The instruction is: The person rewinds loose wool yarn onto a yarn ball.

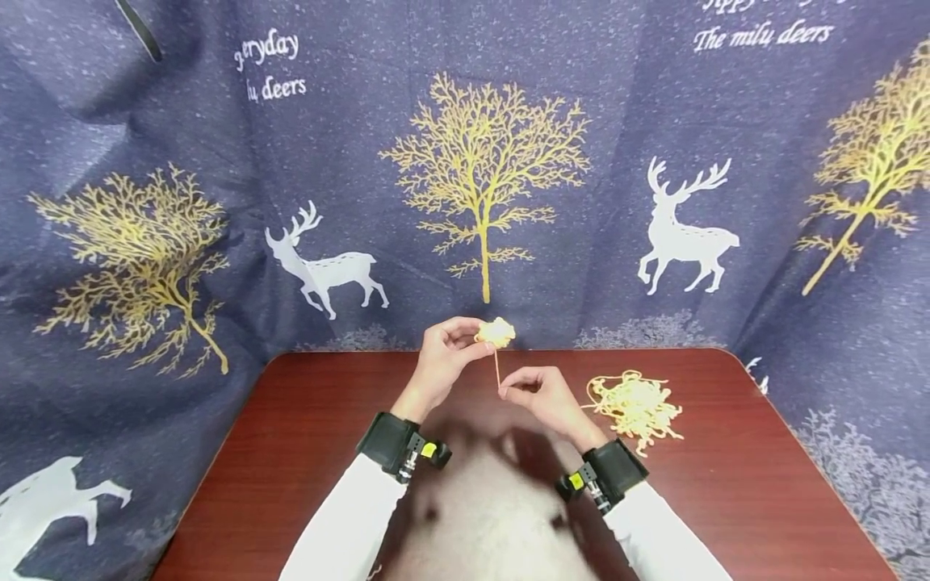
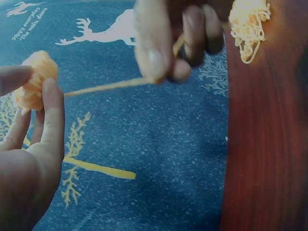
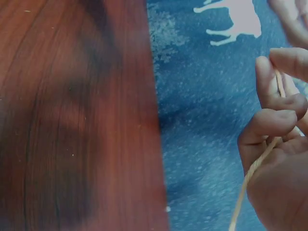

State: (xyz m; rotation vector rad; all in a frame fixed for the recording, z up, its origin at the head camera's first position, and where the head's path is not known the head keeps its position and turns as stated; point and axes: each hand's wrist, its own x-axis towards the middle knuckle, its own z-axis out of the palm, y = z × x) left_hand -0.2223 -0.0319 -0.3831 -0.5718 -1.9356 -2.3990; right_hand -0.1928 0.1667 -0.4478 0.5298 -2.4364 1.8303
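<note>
A small ball of pale yellow yarn [image 1: 496, 332] is pinched between the thumb and fingers of my left hand [image 1: 445, 355], raised above the table's far edge. From it a single strand [image 2: 108, 87] runs taut to my right hand [image 1: 541, 395], which pinches it between thumb and forefinger. In the right wrist view the yarn [image 3: 254, 166] passes through the curled fingers of the right hand [image 3: 279, 159] and trails down past the palm. A loose, tangled heap of the same yarn [image 1: 639, 407] lies on the table to the right of that hand.
The reddish-brown table [image 1: 734, 484] has rounded far corners. Behind it hangs a dark blue cloth [image 1: 538, 266] printed with yellow trees and white deer. Each wrist wears a black strap [image 1: 388, 442] with a small camera.
</note>
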